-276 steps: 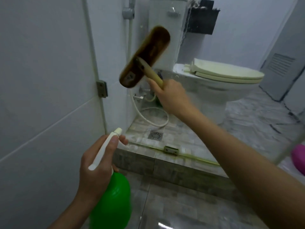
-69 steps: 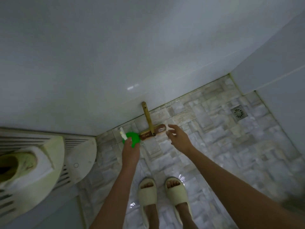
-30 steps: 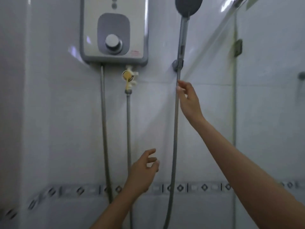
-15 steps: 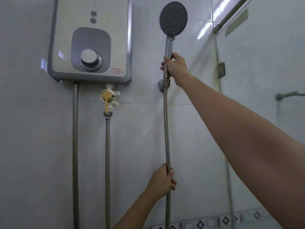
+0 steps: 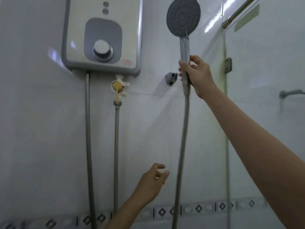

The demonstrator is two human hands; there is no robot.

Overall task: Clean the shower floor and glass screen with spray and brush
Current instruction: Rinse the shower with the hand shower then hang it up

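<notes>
My right hand [image 5: 197, 76] grips the handle of the grey shower head [image 5: 183, 15], held upright and lifted clear of its wall bracket [image 5: 171, 78], which sits empty just left of the handle. The metal shower hose [image 5: 181, 154] hangs straight down from the handle. My left hand [image 5: 152, 182] hovers low, fingers apart, just left of the hose and not touching it. The glass screen [image 5: 264, 113] stands at the right. Neither the spray bottle nor the brush is in view.
A white and grey water heater [image 5: 102, 35] with a round knob is mounted at the upper left, two metal hoses below it. A yellow-handled valve [image 5: 118, 88] sits under the heater. A metal hinge [image 5: 228, 65] and top rail [image 5: 239, 13] hold the glass.
My right hand has lifted the shower head out of its bracket and shifted it right. My left hand has let go of the hose and opened.
</notes>
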